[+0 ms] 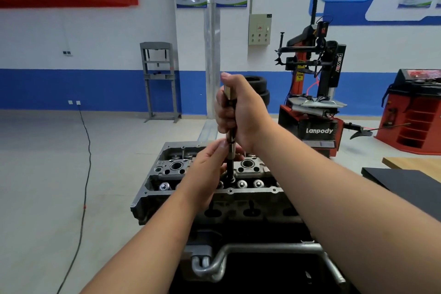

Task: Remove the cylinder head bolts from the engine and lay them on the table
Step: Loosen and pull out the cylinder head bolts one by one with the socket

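The grey cylinder head [171, 167] sits on top of the engine, on a stand in front of me, with round valve caps and open bores showing. A long socket extension tool [230, 150] stands upright over the middle of the head, its dark lower end down in a bolt hole. My right hand [241, 112] is wrapped around the tool's upper part. My left hand [210, 167] pinches the shaft lower down, just above the head. The bolt under the tool is hidden.
A black mat [405, 184] lies on a wooden table [415, 163] at the right. A red tyre changer [315, 102] and a red cabinet [415, 112] stand behind. A grey press frame [160, 81] stands at the wall. A black cable [83, 174] runs over the floor at left.
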The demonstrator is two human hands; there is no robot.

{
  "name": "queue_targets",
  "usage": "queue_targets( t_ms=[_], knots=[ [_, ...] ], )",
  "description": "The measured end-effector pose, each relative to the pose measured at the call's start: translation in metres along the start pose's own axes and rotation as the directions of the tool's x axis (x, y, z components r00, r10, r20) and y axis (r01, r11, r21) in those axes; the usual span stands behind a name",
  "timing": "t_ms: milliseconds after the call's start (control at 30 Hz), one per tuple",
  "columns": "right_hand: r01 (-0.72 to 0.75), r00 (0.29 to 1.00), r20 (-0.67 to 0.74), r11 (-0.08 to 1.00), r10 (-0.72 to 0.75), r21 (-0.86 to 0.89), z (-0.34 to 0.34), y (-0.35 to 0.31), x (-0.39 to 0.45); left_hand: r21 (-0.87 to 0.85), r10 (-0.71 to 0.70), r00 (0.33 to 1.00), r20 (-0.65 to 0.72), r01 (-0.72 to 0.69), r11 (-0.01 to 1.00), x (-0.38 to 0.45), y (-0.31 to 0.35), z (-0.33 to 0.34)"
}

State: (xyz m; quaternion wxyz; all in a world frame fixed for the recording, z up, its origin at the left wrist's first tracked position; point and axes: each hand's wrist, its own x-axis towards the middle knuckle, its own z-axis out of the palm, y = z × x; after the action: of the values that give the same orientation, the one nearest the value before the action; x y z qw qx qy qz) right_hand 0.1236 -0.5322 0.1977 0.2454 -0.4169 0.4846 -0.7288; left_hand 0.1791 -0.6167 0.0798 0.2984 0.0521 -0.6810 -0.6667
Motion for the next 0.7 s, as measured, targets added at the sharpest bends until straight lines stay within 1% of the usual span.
queue_targets(
  t_ms=[67,200,267,367,433,467,533,600,633,700],
  knots=[
    [-0.007,1.0,0.012,1.0,0.007,0.002,-0.002,0.0,0.0,0.028,0.0,1.0,0.004,0.0,1.0,0.001,0.0,0.002],
    [-0.007,1.0,-0.012,1.0,0.007,-0.016,0.001,0.001,-0.004,0.005,0.018,1.0,-0.016,-0.018,1.0,0.0,0.0,0.002],
    [0.013,0.997,-0.081,1.0,-0.015,-0.021,0.007,-0.004,-0.007,-0.011,0.032,0.999,-0.035,-0.032,0.999,-0.001,0.0,0.002],
    [0.096,0.957,-0.247,0.971,-0.15,-0.218,0.018,-0.01,-0.007,-0.021,0.063,0.992,-0.106,-0.066,0.998,0.0,-0.001,0.006],
    [0.099,0.945,-0.283,0.968,-0.163,-0.229,0.022,-0.01,-0.006,-0.006,0.093,0.987,-0.134,-0.095,0.995,0.001,-0.001,0.007],
    [0.108,0.949,-0.268,0.971,-0.165,-0.215,0.021,-0.008,-0.006,0.0,0.091,0.987,-0.129,-0.091,0.996,0.001,-0.001,0.007],
    [0.108,0.976,-0.171,0.983,-0.133,-0.146,0.015,-0.004,-0.004,-0.009,0.059,0.995,-0.082,-0.06,0.998,0.0,-0.001,0.005],
    [0.04,0.999,-0.034,0.997,-0.043,-0.065,0.006,-0.007,-0.001,-0.016,0.031,0.999,-0.014,-0.031,0.999,-0.002,0.001,0.003],
    [0.014,1.0,0.011,0.999,-0.014,-0.052,0.002,-0.008,0.002,-0.006,0.016,1.0,0.008,-0.016,1.0,-0.003,0.002,0.002],
    [-0.005,0.999,0.044,0.999,0.007,-0.049,-0.002,-0.01,0.004,0.017,-0.002,1.0,0.021,0.002,1.0,-0.003,0.003,0.002]
  ],
)
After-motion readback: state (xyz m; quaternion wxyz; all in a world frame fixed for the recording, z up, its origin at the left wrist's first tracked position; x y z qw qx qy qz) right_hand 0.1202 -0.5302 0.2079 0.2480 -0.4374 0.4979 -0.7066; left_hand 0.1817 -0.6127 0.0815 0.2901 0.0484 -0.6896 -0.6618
